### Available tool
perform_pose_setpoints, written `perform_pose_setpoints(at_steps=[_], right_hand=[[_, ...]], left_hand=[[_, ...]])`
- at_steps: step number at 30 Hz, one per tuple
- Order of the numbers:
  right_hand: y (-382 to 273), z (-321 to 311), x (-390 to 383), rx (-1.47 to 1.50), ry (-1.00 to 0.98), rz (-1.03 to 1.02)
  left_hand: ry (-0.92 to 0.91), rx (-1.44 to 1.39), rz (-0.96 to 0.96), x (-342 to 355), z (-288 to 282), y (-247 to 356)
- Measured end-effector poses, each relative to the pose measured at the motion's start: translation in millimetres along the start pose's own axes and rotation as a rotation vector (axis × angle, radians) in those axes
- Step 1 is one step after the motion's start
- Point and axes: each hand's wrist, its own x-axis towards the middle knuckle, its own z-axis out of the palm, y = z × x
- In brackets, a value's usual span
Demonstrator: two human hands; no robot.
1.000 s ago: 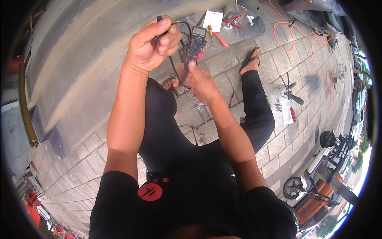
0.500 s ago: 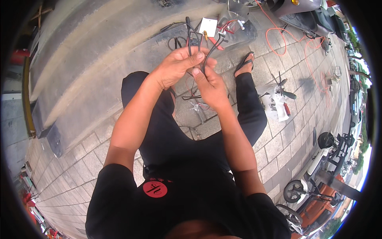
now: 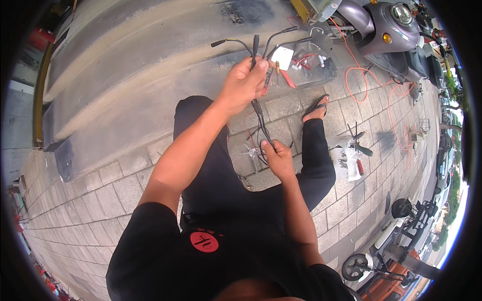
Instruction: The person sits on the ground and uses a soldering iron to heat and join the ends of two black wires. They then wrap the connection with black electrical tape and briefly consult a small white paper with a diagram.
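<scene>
A black cable bundle runs between my two hands. My left hand is closed around its upper part, and several plug-tipped cable ends fan out above the fingers. Lower down, my right hand pinches the bundle, with a small loop of cable hanging beside the thumb. Behind my left hand, on the stone step, lie a white card, a screwdriver with an amber handle, a red-handled tool and a tangle of red and white wires.
Stone steps rise at the far left. To the right, a white plastic bag with tools lies on the paving. An orange cord trails near a grey scooter. More parked bikes stand at the lower right.
My hands have moved apart: the left up with the cable ends spread above it, the right down along the bundle. The view has shifted slightly.
</scene>
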Motion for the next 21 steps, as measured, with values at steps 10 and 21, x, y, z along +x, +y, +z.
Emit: perform_pose_setpoints(at_steps=[10,21], right_hand=[[-4.7,-101.2,6.3,-0.471,0.296,-0.045],[-22.2,-170.9,24.8,0.492,0.279,0.269]], left_hand=[[0.639,-0.188,0.390,15.0,-53.9,47.9],[0.320,-0.037,0.378,14.9,-48.6,36.8]])
